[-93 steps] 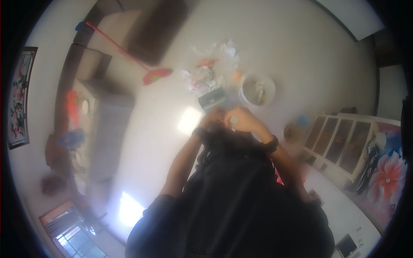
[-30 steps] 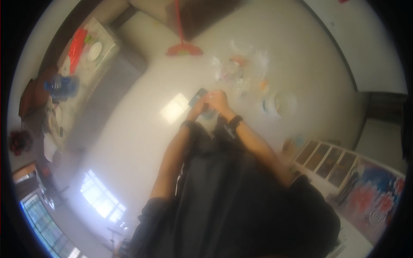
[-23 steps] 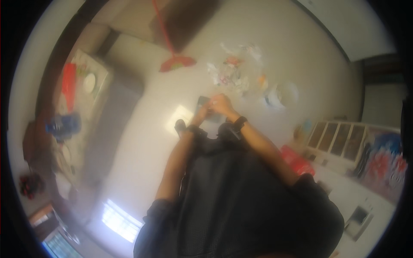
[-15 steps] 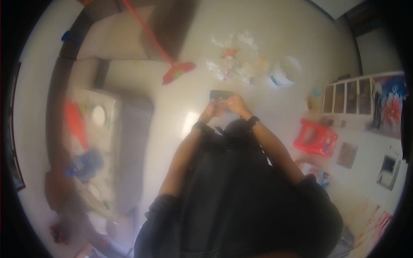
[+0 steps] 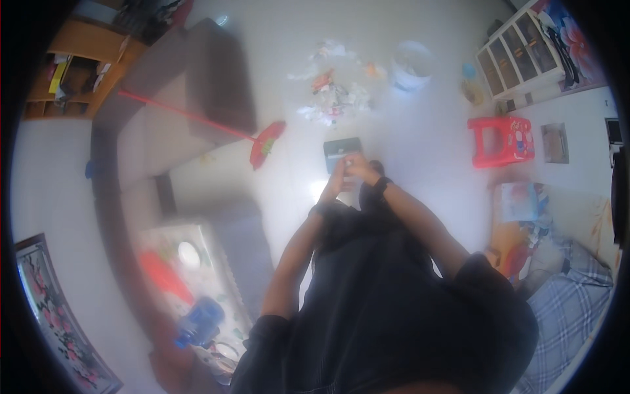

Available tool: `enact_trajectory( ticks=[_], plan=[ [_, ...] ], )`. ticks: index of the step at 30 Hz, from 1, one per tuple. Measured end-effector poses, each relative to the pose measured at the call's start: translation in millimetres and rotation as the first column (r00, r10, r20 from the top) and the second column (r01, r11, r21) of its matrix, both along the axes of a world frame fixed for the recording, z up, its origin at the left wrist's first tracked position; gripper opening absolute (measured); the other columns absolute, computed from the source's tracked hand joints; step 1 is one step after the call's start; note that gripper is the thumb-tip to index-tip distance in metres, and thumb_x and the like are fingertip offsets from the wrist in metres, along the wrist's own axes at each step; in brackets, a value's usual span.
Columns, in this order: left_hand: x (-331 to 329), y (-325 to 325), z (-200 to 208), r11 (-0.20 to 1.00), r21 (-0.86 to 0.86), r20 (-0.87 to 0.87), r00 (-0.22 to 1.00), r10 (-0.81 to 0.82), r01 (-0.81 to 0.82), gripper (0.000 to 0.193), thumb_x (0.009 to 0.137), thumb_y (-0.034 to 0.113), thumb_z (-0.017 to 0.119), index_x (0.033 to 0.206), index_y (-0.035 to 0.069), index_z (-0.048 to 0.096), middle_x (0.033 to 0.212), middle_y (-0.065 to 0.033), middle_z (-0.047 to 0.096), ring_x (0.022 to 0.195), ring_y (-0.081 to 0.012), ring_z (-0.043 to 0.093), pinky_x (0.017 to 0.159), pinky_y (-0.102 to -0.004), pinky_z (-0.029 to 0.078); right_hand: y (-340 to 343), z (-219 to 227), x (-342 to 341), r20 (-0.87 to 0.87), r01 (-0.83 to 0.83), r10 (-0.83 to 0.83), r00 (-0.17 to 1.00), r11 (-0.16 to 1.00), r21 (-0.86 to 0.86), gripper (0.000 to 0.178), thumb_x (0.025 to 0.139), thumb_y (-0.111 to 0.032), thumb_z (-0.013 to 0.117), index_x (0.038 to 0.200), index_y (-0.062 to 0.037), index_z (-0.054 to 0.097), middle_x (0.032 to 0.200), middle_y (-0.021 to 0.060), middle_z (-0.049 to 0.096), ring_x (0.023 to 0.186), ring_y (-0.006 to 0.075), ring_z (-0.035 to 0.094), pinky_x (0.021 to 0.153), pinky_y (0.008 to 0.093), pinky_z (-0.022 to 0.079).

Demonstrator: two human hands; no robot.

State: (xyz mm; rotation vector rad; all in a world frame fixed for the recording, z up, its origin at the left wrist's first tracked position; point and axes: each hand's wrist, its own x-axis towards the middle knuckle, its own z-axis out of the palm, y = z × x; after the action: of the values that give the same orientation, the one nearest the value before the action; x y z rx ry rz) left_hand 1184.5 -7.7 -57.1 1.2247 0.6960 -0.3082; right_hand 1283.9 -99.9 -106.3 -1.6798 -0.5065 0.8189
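My left hand (image 5: 337,180) and my right hand (image 5: 359,169) are close together in front of my body, fingers bent inward and closed. A small pale bit shows between the fingertips, too blurred to name. Just beyond the fingertips is a dark green, box-like thing (image 5: 342,147) with a pale strip along its near side. Whether my hands hold it or it stands on the floor below, I cannot tell. Farther ahead, a loose heap of crumpled whitish litter (image 5: 338,98) lies on the floor, with some orange pieces in it.
A red broom (image 5: 268,143) leans against the grey sofa (image 5: 220,85) at left. Beyond the litter stands a white bucket (image 5: 412,69). A red plastic stool (image 5: 502,141) is at right. On the low table (image 5: 210,246) at near left lies a blue water jug (image 5: 200,322).
My view has turned, so the room appears rotated and shifted. Both hands remain together in front of me, by the green thing. More of the plaid-covered furniture at right now shows.
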Motion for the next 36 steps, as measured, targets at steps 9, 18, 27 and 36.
enact_trajectory(
  ticks=[9, 18, 27, 36],
  plan=[
    [7, 5, -40, 0.974, 0.215, -0.023, 0.997, -0.07, 0.073, 0.057, 0.092, 0.044, 0.051, 0.138, 0.018, 0.029, 0.122, -0.0162, 0.05, 0.091, -0.0246, 0.062, 0.069, -0.0361, 0.054, 4, -80, -19, -0.06, -0.177, 0.179, 0.982, 0.983, 0.045, 0.032, 0.069, -0.018, 0.072, 0.097, -0.0038, 0.064, 0.092, 0.0134, 0.067, 0.087, 0.0257, 0.065, 0.074, 0.0336, 0.05],
    [18, 17, -58, 0.89, 0.438, -0.032, 0.987, 0.156, -0.127, 0.037, 0.092, 0.033, 0.052, 0.115, 0.005, 0.044, 0.092, -0.0126, 0.058, 0.077, -0.0179, 0.06, 0.061, -0.029, 0.05, 32, -35, 18, 0.219, -0.228, 0.243, 0.945, 0.969, -0.089, 0.024, 0.068, -0.027, 0.07, 0.085, -0.0111, 0.067, 0.082, 0.0122, 0.067, 0.081, 0.0336, 0.063, 0.072, 0.0426, 0.049],
    [58, 28, -35, 0.706, 0.707, -0.095, 0.986, 0.136, -0.029, 0.032, 0.087, 0.029, 0.05, 0.103, 0.001, 0.047, 0.074, -0.0147, 0.058, 0.07, -0.0219, 0.056, 0.064, -0.0353, 0.046, 59, -42, 31, 0.296, -0.151, 0.218, 0.93, 0.961, -0.232, 0.017, 0.074, -0.028, 0.063, 0.083, -0.0143, 0.067, 0.081, 0.0104, 0.066, 0.086, 0.0319, 0.062, 0.076, 0.0421, 0.049],
    [92, 18, -21, 0.781, 0.619, -0.127, 0.971, 0.204, -0.083, 0.044, 0.093, 0.037, 0.043, 0.117, 0.0, 0.039, 0.103, -0.032, 0.059, 0.098, -0.0456, 0.057, 0.081, -0.0462, 0.045, 61, -92, 76, 0.425, -0.238, 0.328, 0.844, 0.938, -0.252, 0.025, 0.072, -0.027, 0.065, 0.093, -0.0125, 0.066, 0.092, 0.0124, 0.065, 0.091, 0.0325, 0.06, 0.079, 0.0428, 0.047]
  ],
)
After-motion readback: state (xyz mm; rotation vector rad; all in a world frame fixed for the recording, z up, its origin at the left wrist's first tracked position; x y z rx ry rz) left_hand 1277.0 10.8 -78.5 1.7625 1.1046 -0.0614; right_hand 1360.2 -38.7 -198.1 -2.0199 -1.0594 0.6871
